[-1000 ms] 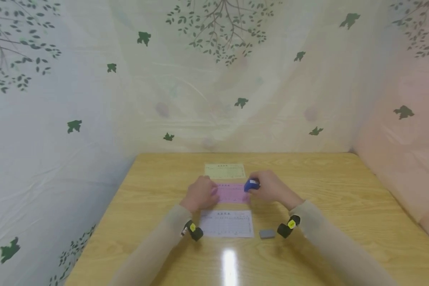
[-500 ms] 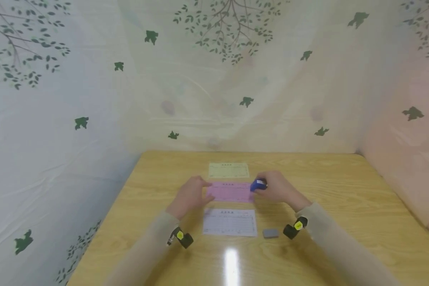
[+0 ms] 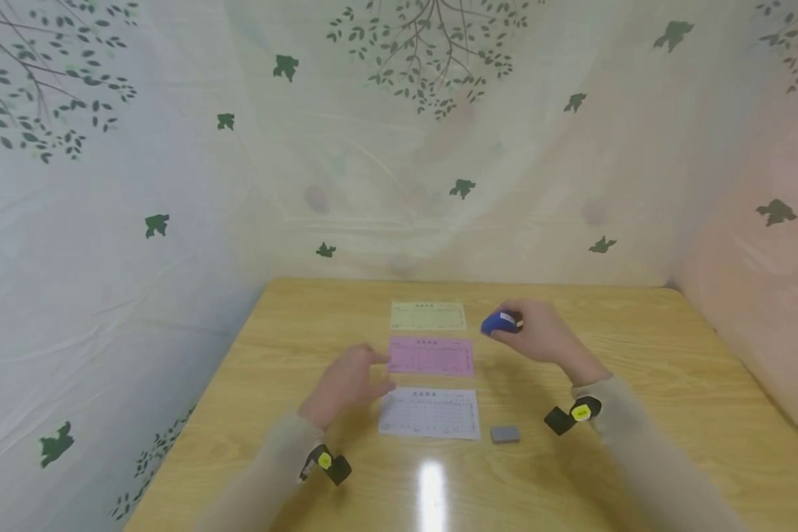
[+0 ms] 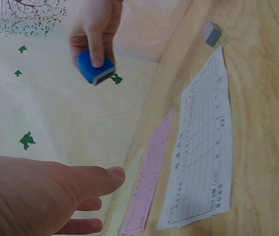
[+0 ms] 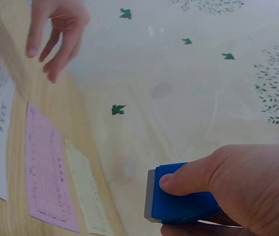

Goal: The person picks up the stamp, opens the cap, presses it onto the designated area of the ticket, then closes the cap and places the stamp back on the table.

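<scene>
My right hand (image 3: 539, 331) grips a blue stamp (image 3: 500, 323) with a grey rim, thumb on its near side. In the head view it is right of the pink form (image 3: 431, 356), near the yellow form's level. The left wrist view shows the stamp (image 4: 94, 67) well above the table with its dark face tilted downward. My left hand (image 3: 346, 384) holds nothing; its fingers are spread beside the left edges of the pink form and the white form (image 3: 429, 414). In the right wrist view that hand (image 5: 63, 29) hovers over the wood.
A pale yellow form (image 3: 428, 316) lies behind the pink one, so three printed slips run front to back. A small grey block (image 3: 505, 434) sits right of the white form. The wooden table (image 3: 638, 355) ends at a patterned curtain (image 3: 399, 185).
My right hand lifts the stamp off the pink form's right end and moves it up and right. My left hand draws back left and toward me, letting go of the pink form.
</scene>
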`<state>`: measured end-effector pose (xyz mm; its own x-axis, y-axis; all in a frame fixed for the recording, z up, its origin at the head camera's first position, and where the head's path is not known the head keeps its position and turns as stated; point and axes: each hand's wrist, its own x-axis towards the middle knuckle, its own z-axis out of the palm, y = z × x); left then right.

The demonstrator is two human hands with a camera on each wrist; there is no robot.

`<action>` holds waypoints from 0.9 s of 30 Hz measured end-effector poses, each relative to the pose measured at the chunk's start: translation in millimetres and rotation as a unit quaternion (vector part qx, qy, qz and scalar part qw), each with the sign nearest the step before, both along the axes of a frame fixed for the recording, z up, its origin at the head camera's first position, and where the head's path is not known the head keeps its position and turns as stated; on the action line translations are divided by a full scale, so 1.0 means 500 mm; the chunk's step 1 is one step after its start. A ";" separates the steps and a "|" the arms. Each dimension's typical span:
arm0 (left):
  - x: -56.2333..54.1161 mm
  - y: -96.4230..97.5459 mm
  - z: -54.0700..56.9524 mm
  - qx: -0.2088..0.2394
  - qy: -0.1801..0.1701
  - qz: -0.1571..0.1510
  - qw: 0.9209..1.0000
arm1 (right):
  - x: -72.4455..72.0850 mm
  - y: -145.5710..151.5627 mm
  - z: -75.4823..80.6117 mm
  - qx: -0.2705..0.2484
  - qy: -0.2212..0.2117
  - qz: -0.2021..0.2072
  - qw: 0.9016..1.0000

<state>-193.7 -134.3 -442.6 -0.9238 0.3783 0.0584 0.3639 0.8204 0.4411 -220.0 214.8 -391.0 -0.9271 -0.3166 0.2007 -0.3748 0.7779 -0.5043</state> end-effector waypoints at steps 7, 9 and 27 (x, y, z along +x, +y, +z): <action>0.021 0.009 -0.024 0.018 -0.009 -0.023 1.000 | 0.017 0.004 0.028 -0.021 -0.006 0.000 1.000; 0.026 0.015 -0.036 0.015 -0.010 -0.025 1.000 | 0.022 0.004 0.030 -0.021 -0.005 0.002 1.000; 0.039 0.048 -0.061 -0.025 0.034 -0.063 0.997 | 0.070 0.004 0.057 -0.015 0.006 0.000 1.000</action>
<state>-174.1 -110.1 -472.9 -0.8635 0.4948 0.0978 0.4929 0.7869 0.3712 -184.8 216.9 -362.7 -0.9241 -0.3110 0.2220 -0.3820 0.7624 -0.5223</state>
